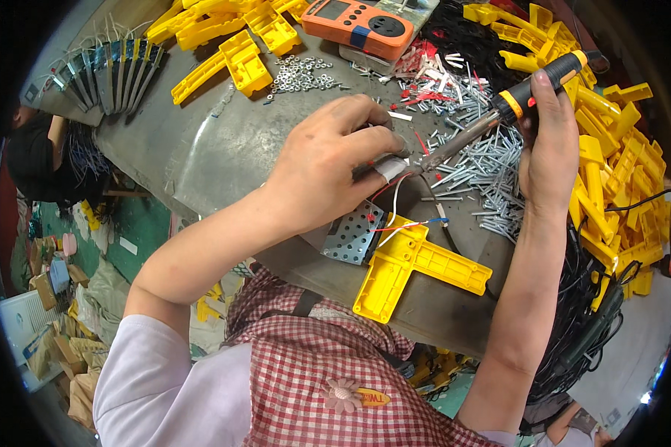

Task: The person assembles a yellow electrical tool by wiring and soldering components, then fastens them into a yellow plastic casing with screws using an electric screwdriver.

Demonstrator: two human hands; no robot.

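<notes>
My right hand (550, 149) is closed around the black-and-orange handle of a soldering iron (470, 135). Its metal barrel slants down to the left, and its tip lies beside the fingers of my left hand (335, 153). Those fingers are pinched on thin wires, largely hidden; a whitish wrap (390, 168) shows at the thumb. Below the tip, a white wire (395, 200) and a red one run toward a perforated metal plate (348, 237), partly under my left wrist. Against the plate lies a yellow plastic half-shell (402, 264), its ribbed inside facing up.
Screws (492, 179) lie in a heap under the iron, with white sleeves (443, 71) behind. Nuts (302, 77) and an orange meter (361, 28) are at the back. Yellow shells (622, 171) pile up at the right, above black cables (574, 320). Dark strips (115, 74) fan out far left.
</notes>
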